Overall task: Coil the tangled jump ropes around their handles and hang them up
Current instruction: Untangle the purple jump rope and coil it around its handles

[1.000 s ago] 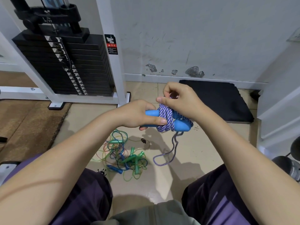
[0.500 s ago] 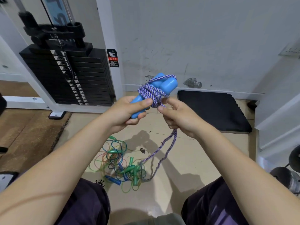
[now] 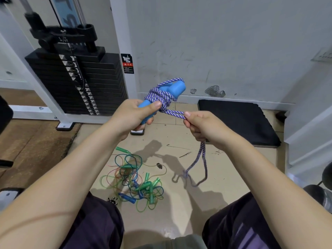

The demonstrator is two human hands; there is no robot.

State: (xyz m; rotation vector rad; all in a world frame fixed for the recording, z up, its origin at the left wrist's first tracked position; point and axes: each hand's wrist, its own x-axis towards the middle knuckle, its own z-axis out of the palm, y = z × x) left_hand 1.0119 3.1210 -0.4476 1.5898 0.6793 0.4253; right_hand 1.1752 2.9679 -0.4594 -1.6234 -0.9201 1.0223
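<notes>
My left hand [image 3: 131, 115] grips the blue handles [image 3: 177, 88] of a jump rope, tilted up and to the right. Purple-and-white braided rope [image 3: 159, 97] is wound several times around them. My right hand [image 3: 203, 127] pinches the doubled strand just right of the coil and holds it taut. The loose end of the rope [image 3: 197, 164] hangs from under that hand to the floor. A tangled heap of thin green, blue and orange jump ropes [image 3: 138, 180] with green and blue handles lies on the floor between my knees.
A black weight stack [image 3: 80, 81] in a white frame stands at the left against the wall. A black foam mat [image 3: 237, 119] lies at the right by the wall. Brown matting [image 3: 27, 141] covers the floor at the left. A dumbbell end [image 3: 321, 194] shows at the right edge.
My right hand moved right and pulled the doubled strand out taut from the coil. The handles stayed raised in my left hand; less rope hangs to the floor.
</notes>
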